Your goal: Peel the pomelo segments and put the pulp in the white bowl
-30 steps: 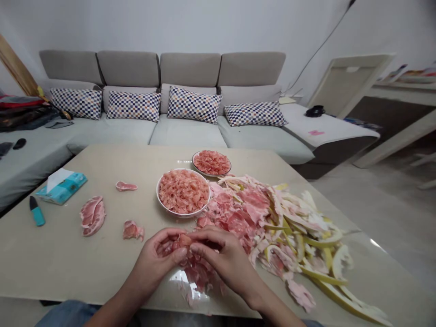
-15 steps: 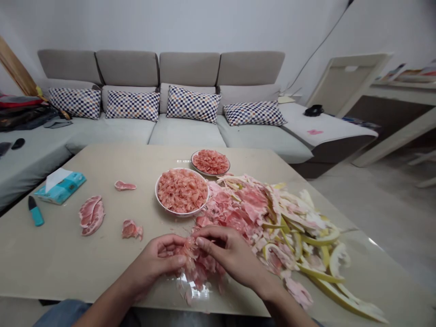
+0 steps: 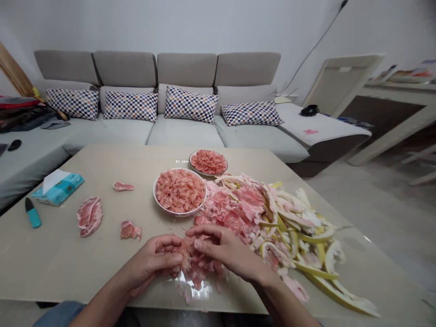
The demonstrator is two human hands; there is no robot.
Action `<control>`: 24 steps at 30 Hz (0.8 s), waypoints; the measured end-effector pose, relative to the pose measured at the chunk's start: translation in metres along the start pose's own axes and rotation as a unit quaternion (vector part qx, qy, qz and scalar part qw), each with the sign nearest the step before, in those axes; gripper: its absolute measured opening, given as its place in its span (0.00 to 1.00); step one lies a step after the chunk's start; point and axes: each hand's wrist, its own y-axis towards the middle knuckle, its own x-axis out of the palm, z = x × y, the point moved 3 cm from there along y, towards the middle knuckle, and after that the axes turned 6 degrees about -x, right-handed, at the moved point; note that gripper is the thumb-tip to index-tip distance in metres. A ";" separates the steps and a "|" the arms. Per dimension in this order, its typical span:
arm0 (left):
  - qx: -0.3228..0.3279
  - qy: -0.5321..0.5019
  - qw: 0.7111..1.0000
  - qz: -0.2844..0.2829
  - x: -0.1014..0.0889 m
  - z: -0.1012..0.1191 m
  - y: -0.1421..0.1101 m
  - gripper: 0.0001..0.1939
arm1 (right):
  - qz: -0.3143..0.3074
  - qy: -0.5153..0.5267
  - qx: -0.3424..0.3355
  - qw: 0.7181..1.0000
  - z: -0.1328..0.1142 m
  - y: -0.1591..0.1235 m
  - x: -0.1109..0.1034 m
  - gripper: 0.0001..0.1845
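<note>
Both my hands meet at the near edge of the beige table (image 3: 112, 163), closed on one pink pomelo segment (image 3: 185, 254). My left hand (image 3: 153, 263) cups it from the left, thumb on top. My right hand (image 3: 226, 252) pinches its top from the right. Torn pink membrane scraps (image 3: 200, 272) lie under my hands. A white bowl (image 3: 179, 193) heaped with peeled pink flesh stands just beyond, and a smaller plate (image 3: 208, 162) of flesh behind it.
A big heap of pink membrane and yellow peel (image 3: 282, 222) covers the table's right side. Unpeeled segments (image 3: 89, 215) lie at the left, with smaller pieces (image 3: 129, 230) nearby. A tissue pack (image 3: 57, 187) and a teal knife (image 3: 32, 212) sit far left. A grey sofa (image 3: 184, 131) stands behind.
My hands have sunk a little toward the table with the segment between them, and the fingers have shifted on it. Nothing else on the table has moved.
</note>
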 end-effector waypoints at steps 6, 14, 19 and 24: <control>0.017 0.050 0.999 0.011 -0.001 0.000 0.002 0.15 | 0.036 -0.096 -0.052 0.993 -0.002 0.000 0.005 0.16; 0.037 0.112 0.992 0.034 0.000 0.002 0.003 0.14 | 0.049 -0.112 -0.051 0.991 -0.002 0.002 0.010 0.10; 0.004 0.125 0.992 0.018 -0.001 0.003 0.000 0.18 | 0.007 -0.013 0.012 1.000 0.004 0.001 0.007 0.10; -0.025 0.105 0.994 -0.021 -0.004 0.002 -0.001 0.18 | -0.021 0.042 0.071 0.996 0.005 0.000 0.004 0.19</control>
